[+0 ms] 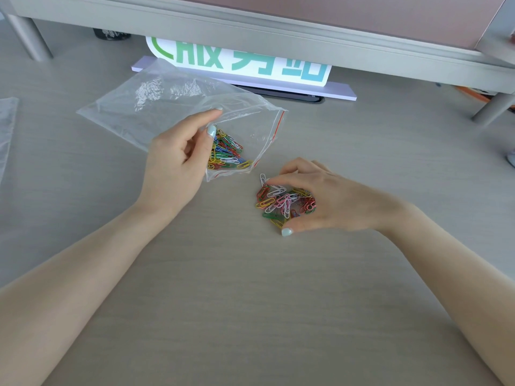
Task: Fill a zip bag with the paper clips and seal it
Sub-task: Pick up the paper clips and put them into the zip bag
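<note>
A clear zip bag (156, 107) with a red seal line lies on the table, its mouth facing right and gaping. My left hand (178, 154) pinches the bag's upper layer near the mouth between thumb and forefinger. Inside, close to the mouth, sits a heap of coloured paper clips (227, 151). To the right of the bag, a second pile of loose paper clips (278, 200) rests on the table. My right hand (323, 199) is cupped over this pile, fingers and thumb curled around it.
A white sign with green and blue letters (237, 61) stands behind the bag under a raised grey shelf (250, 26). Shelf legs stand at far left (30, 37) and far right (490, 110). Another plastic sheet (7, 126) lies at the left edge.
</note>
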Tool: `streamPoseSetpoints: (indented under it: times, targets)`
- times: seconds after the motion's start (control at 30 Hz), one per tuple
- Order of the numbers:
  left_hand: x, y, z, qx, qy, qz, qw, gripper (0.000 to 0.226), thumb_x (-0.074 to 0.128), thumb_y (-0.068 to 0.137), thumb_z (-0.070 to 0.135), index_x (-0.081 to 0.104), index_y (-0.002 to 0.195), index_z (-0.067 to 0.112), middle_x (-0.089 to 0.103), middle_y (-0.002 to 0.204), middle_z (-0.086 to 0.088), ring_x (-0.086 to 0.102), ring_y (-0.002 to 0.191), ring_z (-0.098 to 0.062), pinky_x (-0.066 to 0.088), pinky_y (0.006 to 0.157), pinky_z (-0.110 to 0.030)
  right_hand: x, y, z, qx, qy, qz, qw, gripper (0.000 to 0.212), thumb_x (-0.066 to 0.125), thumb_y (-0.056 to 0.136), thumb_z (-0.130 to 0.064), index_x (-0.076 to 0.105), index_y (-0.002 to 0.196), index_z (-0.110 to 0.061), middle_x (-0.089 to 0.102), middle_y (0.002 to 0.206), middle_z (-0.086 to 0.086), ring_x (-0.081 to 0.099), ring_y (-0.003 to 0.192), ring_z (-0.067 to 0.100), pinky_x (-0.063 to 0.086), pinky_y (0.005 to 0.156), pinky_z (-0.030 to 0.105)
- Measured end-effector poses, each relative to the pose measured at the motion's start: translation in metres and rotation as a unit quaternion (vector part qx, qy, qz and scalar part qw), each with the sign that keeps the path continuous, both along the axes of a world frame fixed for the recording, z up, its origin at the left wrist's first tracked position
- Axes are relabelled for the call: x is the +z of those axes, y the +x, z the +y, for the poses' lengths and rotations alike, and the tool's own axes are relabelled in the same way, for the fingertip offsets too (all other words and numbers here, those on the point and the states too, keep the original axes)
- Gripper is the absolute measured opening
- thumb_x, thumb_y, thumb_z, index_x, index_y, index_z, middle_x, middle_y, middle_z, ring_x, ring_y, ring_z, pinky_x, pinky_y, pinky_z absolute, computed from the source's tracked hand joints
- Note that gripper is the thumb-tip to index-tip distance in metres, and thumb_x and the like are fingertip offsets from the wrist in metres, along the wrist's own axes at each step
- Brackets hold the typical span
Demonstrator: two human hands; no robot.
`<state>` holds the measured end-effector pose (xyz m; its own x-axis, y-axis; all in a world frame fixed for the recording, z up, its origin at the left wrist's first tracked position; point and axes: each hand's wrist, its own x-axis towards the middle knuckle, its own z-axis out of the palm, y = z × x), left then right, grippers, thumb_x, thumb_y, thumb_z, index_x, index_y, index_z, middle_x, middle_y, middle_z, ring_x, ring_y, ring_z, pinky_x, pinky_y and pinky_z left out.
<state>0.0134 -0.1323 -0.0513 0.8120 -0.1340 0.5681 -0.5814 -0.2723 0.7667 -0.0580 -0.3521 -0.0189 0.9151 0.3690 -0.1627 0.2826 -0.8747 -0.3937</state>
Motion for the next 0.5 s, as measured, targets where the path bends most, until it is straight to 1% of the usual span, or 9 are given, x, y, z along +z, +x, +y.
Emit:
streamPoseSetpoints:
  times: [0.03, 0.1, 0.17, 0.23, 0.3, 0.37, 0.43, 0.5]
  targets:
    - [-0.0002, 0.0002, -0.0002, -0.001, 0.000, 0.000, 1.000, 0.030, 0.047, 0.093, 0.013, 0.058, 0.113, 0.033, 0.056, 0.066, 0.012, 0.043, 0.060, -0.030, 0.037, 0.056, -0.027, -0.0018, 0.0014, -0.0007, -0.004, 0.017, -0.001, 1.000, 0.064, 0.070, 0.072, -0.046, 0.044, 0.130, -0.040, 0.038, 0.119, -0.014, 0.032, 0.114, 0.004, 0.024, 0.093, 0.011]
    - [-0.0003, 0.0008, -0.0006, 0.001, 0.002, 0.001, 1.000, 0.031, 0.047, 0.093, 0.014, 0.057, 0.113, 0.035, 0.056, 0.067, 0.021, 0.044, 0.061, -0.029, 0.037, 0.057, -0.025, -0.0041, 0.0045, -0.0018, -0.010, 0.053, -0.009, 0.998, 0.051, 0.071, 0.075, -0.037, 0.053, 0.123, -0.037, 0.045, 0.114, -0.010, 0.041, 0.105, 0.003, 0.028, 0.088, 0.005]
    - [0.0003, 0.0009, -0.0010, 0.003, 0.003, 0.000, 1.000, 0.031, 0.047, 0.093, 0.014, 0.057, 0.113, 0.036, 0.056, 0.067, 0.021, 0.045, 0.062, -0.030, 0.037, 0.057, -0.026, -0.0055, 0.0068, -0.0023, -0.011, 0.089, -0.017, 0.996, 0.039, 0.071, 0.078, -0.028, 0.061, 0.115, -0.029, 0.050, 0.107, -0.003, 0.047, 0.093, 0.001, 0.033, 0.080, 0.004]
    - [0.0006, 0.0005, -0.0011, 0.003, 0.002, 0.000, 1.000, 0.030, 0.047, 0.093, 0.014, 0.057, 0.113, 0.034, 0.056, 0.068, 0.016, 0.046, 0.063, -0.031, 0.038, 0.058, -0.027, -0.0076, 0.0080, -0.0027, -0.014, 0.109, -0.021, 0.994, 0.030, 0.070, 0.080, -0.022, 0.065, 0.109, -0.023, 0.052, 0.101, 0.000, 0.050, 0.083, 0.005, 0.038, 0.073, 0.008]
    - [0.0007, 0.0003, -0.0009, 0.002, 0.002, 0.001, 1.000, 0.030, 0.047, 0.093, 0.015, 0.058, 0.113, 0.034, 0.057, 0.067, 0.017, 0.045, 0.062, -0.031, 0.037, 0.057, -0.028, -0.0098, 0.0088, -0.0034, -0.020, 0.117, -0.028, 0.993, 0.024, 0.068, 0.081, -0.019, 0.066, 0.105, -0.023, 0.052, 0.097, -0.003, 0.051, 0.075, 0.004, 0.038, 0.068, 0.010]
    - [0.0004, 0.0004, -0.0007, 0.003, 0.003, -0.001, 1.000, 0.030, 0.047, 0.093, 0.015, 0.057, 0.113, 0.034, 0.058, 0.070, 0.023, 0.045, 0.062, -0.030, 0.038, 0.058, -0.028, -0.0105, 0.0093, -0.0036, -0.026, 0.115, -0.033, 0.993, 0.020, 0.067, 0.082, -0.018, 0.067, 0.102, -0.024, 0.053, 0.095, -0.006, 0.051, 0.071, 0.003, 0.038, 0.065, 0.009]
    - [-0.0001, 0.0006, -0.0009, 0.003, 0.004, -0.002, 1.000, 0.030, 0.046, 0.093, 0.014, 0.057, 0.114, 0.032, 0.059, 0.071, 0.029, 0.044, 0.059, -0.025, 0.038, 0.057, -0.024, -0.0099, 0.0094, -0.0036, -0.026, 0.109, -0.035, 0.993, 0.017, 0.065, 0.083, -0.017, 0.068, 0.099, -0.023, 0.052, 0.092, -0.009, 0.053, 0.070, 0.003, 0.040, 0.065, 0.009]
    - [-0.0005, 0.0007, -0.0007, 0.003, 0.001, 0.000, 1.000, 0.030, 0.046, 0.093, 0.013, 0.057, 0.115, 0.030, 0.058, 0.069, 0.028, 0.043, 0.056, -0.022, 0.037, 0.056, -0.022, -0.0090, 0.0090, -0.0030, -0.025, 0.108, -0.041, 0.993, 0.014, 0.064, 0.084, -0.014, 0.069, 0.096, -0.021, 0.052, 0.089, -0.011, 0.054, 0.070, 0.002, 0.041, 0.065, 0.010]
